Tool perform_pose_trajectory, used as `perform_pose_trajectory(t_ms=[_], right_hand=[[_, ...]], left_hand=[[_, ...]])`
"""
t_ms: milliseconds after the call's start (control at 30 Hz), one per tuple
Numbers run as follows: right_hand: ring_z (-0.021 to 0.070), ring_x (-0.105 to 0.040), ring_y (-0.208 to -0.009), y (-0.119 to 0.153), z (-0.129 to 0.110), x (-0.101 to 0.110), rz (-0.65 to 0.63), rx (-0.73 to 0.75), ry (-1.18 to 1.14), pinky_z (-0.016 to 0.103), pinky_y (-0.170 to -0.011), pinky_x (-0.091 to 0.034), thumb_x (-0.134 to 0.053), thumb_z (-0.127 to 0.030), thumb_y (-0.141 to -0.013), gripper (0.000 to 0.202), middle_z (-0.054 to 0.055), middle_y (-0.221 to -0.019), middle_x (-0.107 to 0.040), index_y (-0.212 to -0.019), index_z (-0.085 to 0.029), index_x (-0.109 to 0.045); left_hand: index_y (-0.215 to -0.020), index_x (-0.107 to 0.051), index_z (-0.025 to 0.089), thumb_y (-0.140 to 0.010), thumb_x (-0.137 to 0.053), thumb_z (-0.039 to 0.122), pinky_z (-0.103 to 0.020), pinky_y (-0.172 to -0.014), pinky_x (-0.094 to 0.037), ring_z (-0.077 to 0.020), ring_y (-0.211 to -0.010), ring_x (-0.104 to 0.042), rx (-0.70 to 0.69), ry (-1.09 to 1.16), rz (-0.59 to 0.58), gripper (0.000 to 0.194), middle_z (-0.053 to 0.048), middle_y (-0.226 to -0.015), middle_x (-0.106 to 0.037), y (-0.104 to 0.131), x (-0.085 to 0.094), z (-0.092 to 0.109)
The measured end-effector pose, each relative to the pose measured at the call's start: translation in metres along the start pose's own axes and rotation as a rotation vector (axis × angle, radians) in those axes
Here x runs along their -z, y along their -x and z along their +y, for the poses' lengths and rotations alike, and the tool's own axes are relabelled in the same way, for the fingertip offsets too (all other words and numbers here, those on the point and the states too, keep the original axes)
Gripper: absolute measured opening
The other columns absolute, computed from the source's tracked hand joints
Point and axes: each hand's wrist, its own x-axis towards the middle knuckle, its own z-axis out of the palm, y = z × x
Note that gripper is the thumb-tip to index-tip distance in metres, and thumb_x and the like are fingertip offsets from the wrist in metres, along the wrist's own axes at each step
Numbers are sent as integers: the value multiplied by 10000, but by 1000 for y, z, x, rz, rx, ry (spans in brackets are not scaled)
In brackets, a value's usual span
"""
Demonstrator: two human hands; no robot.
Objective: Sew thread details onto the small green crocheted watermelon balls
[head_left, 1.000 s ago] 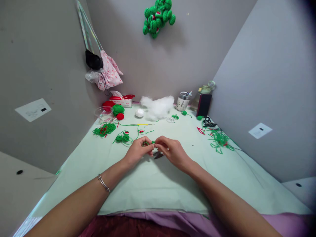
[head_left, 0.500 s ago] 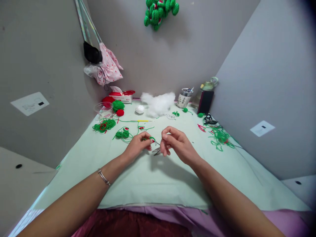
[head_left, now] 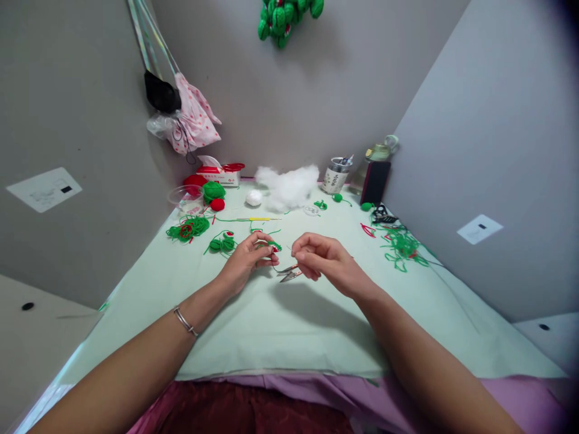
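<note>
Between the thumb and fingers of my left hand [head_left: 250,260] is a small green and red crocheted piece [head_left: 274,247], with a dark thread hanging from it. My right hand [head_left: 322,258] is to its right, thumb and index finger pinched together; a thin needle seems to stick out at the fingertips, too small to be sure. Small scissors [head_left: 288,275] with metal blades lie on the cloth between the hands, their handles partly hidden under my right hand. Beyond my left hand, a yellow crochet hook [head_left: 260,219] lies on the cloth.
Green yarn tangles [head_left: 187,228] and crocheted pieces [head_left: 222,243] lie left. White stuffing [head_left: 289,188], a tissue box [head_left: 221,176] and a pen tin [head_left: 335,176] stand at the back. A dark phone [head_left: 375,183] and yarn scraps [head_left: 404,246] are on the right.
My left hand has shifted slightly left with the piece, which now shows more of its green edge. The dark thread hangs slack in a curve, and more of the scissors shows.
</note>
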Motion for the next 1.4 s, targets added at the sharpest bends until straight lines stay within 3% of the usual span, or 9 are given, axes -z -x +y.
perform_pose_trajectory(t_ms=[167, 300, 633, 967, 1100, 1167, 1300, 1400], right_hand=[[108, -464, -621, -6, 18, -6, 326, 225, 664, 255, -587, -364, -589, -242, -900, 126, 20, -768, -539, -843, -200, -694], [111, -472, -611, -6, 26, -8, 310, 258, 830, 250, -586, -355, -565, -179, -899, 137, 4, -717, -508, -837, -207, -685], [110, -503, -628, -6, 29, -9, 268, 253, 874, 231, -598, -369, -542, -150, -889, 127, 10, -744, -535, -818, -195, -637], [119, -466, -610, -7, 36, -20, 298, 256, 909, 248, -583, -333, -497, -122, -885, 129, 9, -736, -539, -794, -188, -559], [123, -475, -621, -10, 41, -22, 347, 279, 861, 248, -590, -338, -517, -147, -902, 115, 8, -736, -545, -803, -190, -558], [117, -475, -616, -12, 43, -20, 386, 274, 782, 242, -588, -347, -544, -164, -903, 104, 1, -733, -551, -804, -191, -560], [104, -452, -599, -14, 42, -16, 448, 259, 637, 235, -578, -352, -589, -198, -904, 116, -10, -722, -547, -790, -189, -572], [101, -453, -616, -13, 41, -15, 433, 267, 602, 235, -590, -358, -613, -208, -898, 114, -8, -736, -539, -786, -187, -600]], left_hand=[[-910, -582, 175, -748, -752, 278, -351, -885, -534, -129, -783, -670, -37, -5, 10, 257, 20, -862, -625, 1, -1, -1], [-891, -588, 169, -731, -768, 278, -356, -894, -530, -130, -774, -680, -17, 13, 8, 265, 18, -858, -635, 1, -1, -2], [-874, -590, 157, -715, -783, 285, -341, -884, -519, -141, -781, -684, -2, -23, 17, 281, 15, -837, -629, 1, -2, -3], [-790, -585, 163, -754, -738, 279, -258, -715, -469, -129, -743, -617, -200, -323, 84, 194, 8, -768, -613, 7, -9, -4], [-788, -600, 163, -744, -752, 261, -240, -721, -469, -120, -765, -592, -250, -329, 96, 187, 12, -788, -597, 7, -12, -8], [-846, -605, 169, -749, -758, 268, -246, -782, -484, -125, -823, -609, -218, -229, 63, 207, 10, -840, -601, 7, -12, -6], [-946, -586, 167, -855, -654, 399, -311, -842, -536, -142, -838, -661, -14, 87, -98, 259, -20, -962, -614, 6, -11, -2], [-964, -581, 162, -847, -682, 319, -288, -824, -556, -126, -795, -674, 74, 184, -142, 220, -23, -928, -641, 4, -7, -2]])
